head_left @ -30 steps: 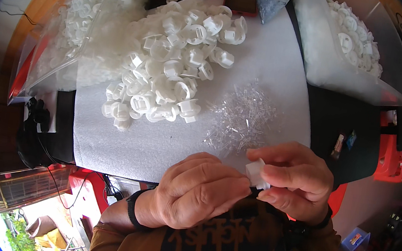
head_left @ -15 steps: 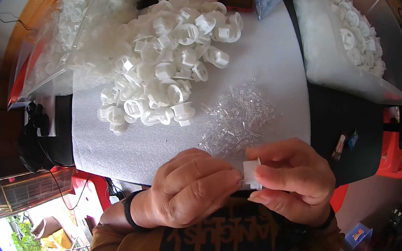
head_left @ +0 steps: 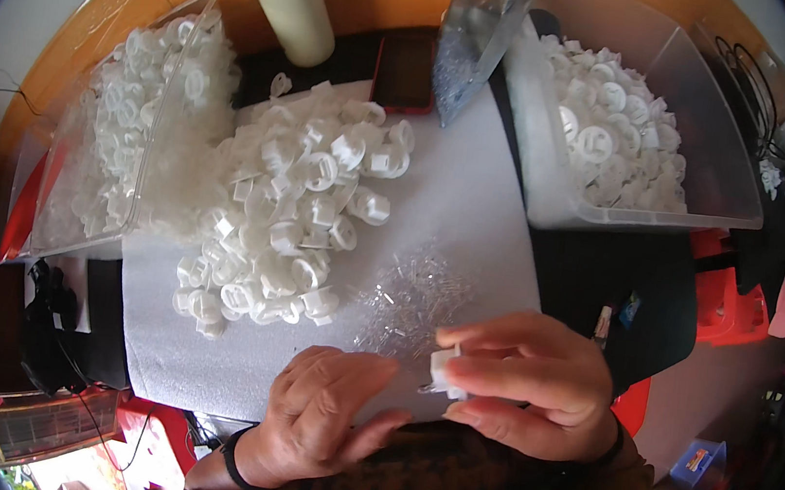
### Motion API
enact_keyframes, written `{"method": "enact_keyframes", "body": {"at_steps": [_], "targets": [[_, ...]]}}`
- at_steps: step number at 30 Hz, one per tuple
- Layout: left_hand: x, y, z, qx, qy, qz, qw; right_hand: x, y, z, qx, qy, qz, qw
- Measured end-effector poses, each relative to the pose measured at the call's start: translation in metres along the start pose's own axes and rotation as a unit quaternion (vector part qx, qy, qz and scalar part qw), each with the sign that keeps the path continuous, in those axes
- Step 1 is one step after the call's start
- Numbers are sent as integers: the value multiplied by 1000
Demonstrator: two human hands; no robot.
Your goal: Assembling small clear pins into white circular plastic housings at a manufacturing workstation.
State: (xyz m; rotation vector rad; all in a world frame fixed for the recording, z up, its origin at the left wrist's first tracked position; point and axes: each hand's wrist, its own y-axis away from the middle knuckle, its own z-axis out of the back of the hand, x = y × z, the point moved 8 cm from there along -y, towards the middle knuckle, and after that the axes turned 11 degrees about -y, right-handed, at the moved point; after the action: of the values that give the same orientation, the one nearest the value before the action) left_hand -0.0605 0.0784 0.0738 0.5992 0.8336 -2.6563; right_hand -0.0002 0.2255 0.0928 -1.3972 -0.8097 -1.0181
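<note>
My right hand (head_left: 547, 386) pinches a small white plastic fitting (head_left: 442, 371) between thumb and fingers. A tiny clear sliver (head_left: 428, 388) shows at the fitting's lower left; whether it is seated in the fitting I cannot tell. To the left, apart from the fitting, my left hand (head_left: 318, 414) has its thumb spread from its fingers, and nothing shows in it. Just beyond both hands lies a scattered heap of small clear plastic pins (head_left: 415, 299). Farther left, a large heap of similar white fittings (head_left: 283, 222) covers part of the pale grey foam mat (head_left: 192, 362).
Clear plastic bins of white parts flank the mat: the left bin (head_left: 145, 131) and the right bin (head_left: 699, 220). Along the back are a cream bottle (head_left: 289, 7), a dark phone-like slab with a red edge (head_left: 404, 75) and a plastic bag (head_left: 470, 49). Red stools stand beside the table.
My left hand has drawn back from the white fitting and its fingers have parted. My right hand still holds the fitting. The view has tilted up, showing more of the table's back.
</note>
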Motion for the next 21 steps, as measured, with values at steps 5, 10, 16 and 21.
{"method": "enact_keyframes", "body": {"at_steps": [5,10,16,21], "targets": [[30,35,9,-6,-10,89,996,46,-8,81,-287,258,-13,922],[45,59,8,1,-57,122,991,62,-14,79,-340,441,118,822],[52,70,8,1,-48,89,995,15,-37,-7,-11,419,-4,908],[55,72,10,-10,-16,122,992,-5,-53,-67,127,370,15,920]]}}
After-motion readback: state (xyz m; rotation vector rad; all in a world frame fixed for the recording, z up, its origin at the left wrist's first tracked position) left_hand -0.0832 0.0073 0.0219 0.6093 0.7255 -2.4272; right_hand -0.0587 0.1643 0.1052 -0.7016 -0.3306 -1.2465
